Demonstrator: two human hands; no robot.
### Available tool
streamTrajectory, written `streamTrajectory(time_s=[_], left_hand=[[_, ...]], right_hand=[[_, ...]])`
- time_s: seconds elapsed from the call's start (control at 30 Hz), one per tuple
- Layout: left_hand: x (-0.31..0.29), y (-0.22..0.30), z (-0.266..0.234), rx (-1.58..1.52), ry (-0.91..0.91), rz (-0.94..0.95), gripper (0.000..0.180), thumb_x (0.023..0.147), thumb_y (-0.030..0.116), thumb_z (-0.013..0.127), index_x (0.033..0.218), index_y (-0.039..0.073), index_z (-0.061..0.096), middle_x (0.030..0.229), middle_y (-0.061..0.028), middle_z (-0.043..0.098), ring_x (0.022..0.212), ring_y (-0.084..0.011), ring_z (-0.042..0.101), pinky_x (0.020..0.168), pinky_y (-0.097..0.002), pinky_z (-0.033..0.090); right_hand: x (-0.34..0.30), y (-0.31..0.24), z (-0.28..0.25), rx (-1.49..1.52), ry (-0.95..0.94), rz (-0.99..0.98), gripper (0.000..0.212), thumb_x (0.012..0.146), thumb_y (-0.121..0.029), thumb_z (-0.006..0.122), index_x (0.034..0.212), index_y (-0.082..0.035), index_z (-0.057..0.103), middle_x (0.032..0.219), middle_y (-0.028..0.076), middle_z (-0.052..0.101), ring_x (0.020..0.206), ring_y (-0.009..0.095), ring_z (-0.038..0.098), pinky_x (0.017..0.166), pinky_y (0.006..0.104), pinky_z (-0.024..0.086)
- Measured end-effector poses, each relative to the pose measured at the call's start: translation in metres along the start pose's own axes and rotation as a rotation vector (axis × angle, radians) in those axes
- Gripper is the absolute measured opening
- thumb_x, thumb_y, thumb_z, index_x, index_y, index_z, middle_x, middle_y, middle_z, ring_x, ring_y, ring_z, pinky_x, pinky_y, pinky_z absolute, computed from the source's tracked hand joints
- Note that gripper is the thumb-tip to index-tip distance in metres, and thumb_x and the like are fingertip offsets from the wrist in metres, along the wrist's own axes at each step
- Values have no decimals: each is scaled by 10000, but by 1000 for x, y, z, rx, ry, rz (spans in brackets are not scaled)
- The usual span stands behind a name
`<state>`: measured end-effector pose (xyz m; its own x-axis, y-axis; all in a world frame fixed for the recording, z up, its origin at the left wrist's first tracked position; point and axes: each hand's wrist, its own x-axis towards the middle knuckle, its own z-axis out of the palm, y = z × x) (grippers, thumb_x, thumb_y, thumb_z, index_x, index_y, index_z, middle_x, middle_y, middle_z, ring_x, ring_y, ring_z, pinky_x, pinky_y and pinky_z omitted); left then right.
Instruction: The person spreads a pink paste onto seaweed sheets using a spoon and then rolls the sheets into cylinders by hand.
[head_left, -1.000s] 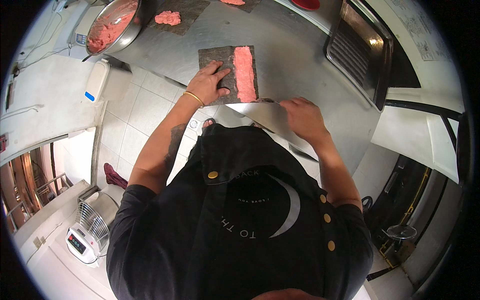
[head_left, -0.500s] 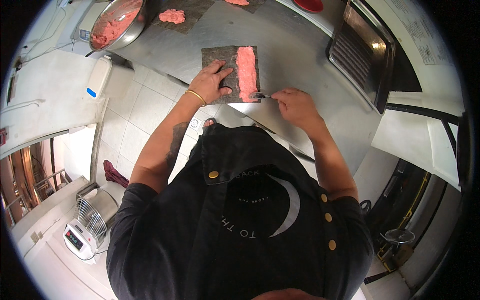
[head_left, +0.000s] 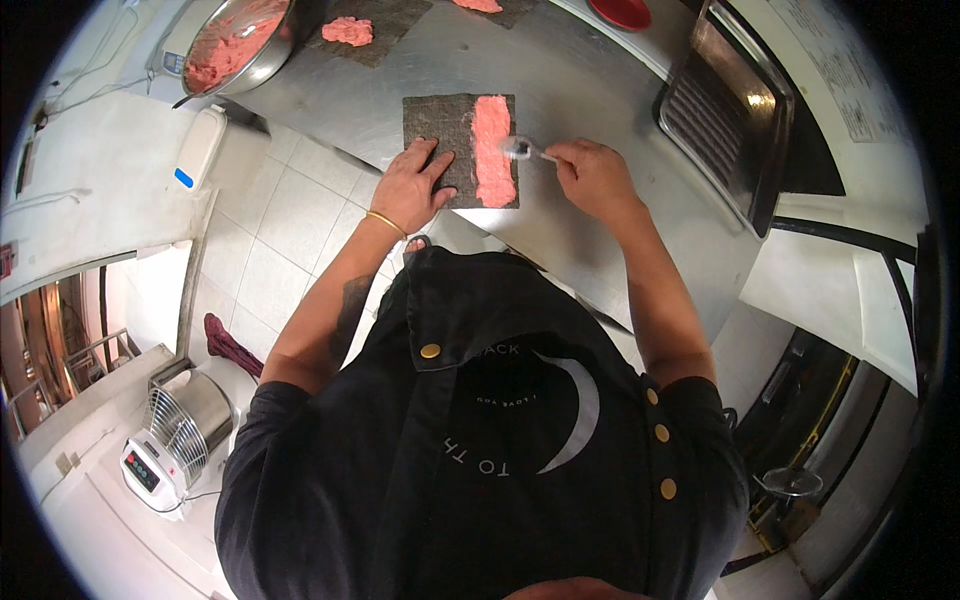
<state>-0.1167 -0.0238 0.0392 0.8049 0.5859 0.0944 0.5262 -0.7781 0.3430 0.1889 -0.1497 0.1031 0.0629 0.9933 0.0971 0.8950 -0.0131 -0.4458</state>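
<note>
A dark nori sheet [head_left: 437, 118] lies at the edge of the steel table, with a long strip of pink paste [head_left: 492, 150] along its right side. My left hand [head_left: 410, 187] rests on the lower left of the sheet, fingers spread. To the right of the strip, my right hand [head_left: 596, 180] grips the handle of a spoon [head_left: 518, 148]. The spoon's bowl is slightly blurred and sits beside the strip's right edge; I cannot tell if it touches the paste.
A metal bowl [head_left: 268, 66] of pink paste stands at the far left. Behind are further nori sheets [head_left: 395, 18] bearing paste lumps [head_left: 347, 31]. A red dish [head_left: 622, 12] and a metal tray [head_left: 752, 190] lie to the right. A white mixer [head_left: 160, 465] stands at lower left.
The spoon in my right hand has moved away from me, from the strip's near end to beside its middle. My left hand has slid slightly back toward the sheet's lower left corner.
</note>
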Motion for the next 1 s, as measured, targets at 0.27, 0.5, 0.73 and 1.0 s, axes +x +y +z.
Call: streamTrajectory(time_s=[0.27,0.5,0.73,1.0], left_hand=[[0,-3,-1,-43,8,-2,639,876,364,808,1431,86,651,1522,-214,556,1469,-388,483,1216,-470,405],[2,0,-1,-49,5,-25,652,851,349,829,1418,76,660,1522,-201,557,1459,-381,490,1214,-449,410],[-1,-1,0,-38,12,-32,655,859,338,824,1434,77,648,1534,-199,546,1466,-377,484,1220,-448,411],[-2,-7,4,-35,20,-12,650,873,367,811,1434,80,652,1531,-190,552,1463,-376,485,1218,-452,406]], right_hand=[[23,12,-1,-55,-88,-76,252,920,-114,607,1100,-111,783,1020,128,753,955,358,711,868,466,570],[42,15,8,-42,-203,29,249,940,-159,595,1105,-102,773,1026,167,756,925,392,701,839,492,561],[-4,-5,-4,91,-436,-3,255,955,-218,585,1088,-104,769,933,203,742,874,419,708,791,480,553],[-4,-20,3,68,-467,-12,245,950,-241,588,1044,-125,782,978,185,763,915,424,726,829,538,558]])
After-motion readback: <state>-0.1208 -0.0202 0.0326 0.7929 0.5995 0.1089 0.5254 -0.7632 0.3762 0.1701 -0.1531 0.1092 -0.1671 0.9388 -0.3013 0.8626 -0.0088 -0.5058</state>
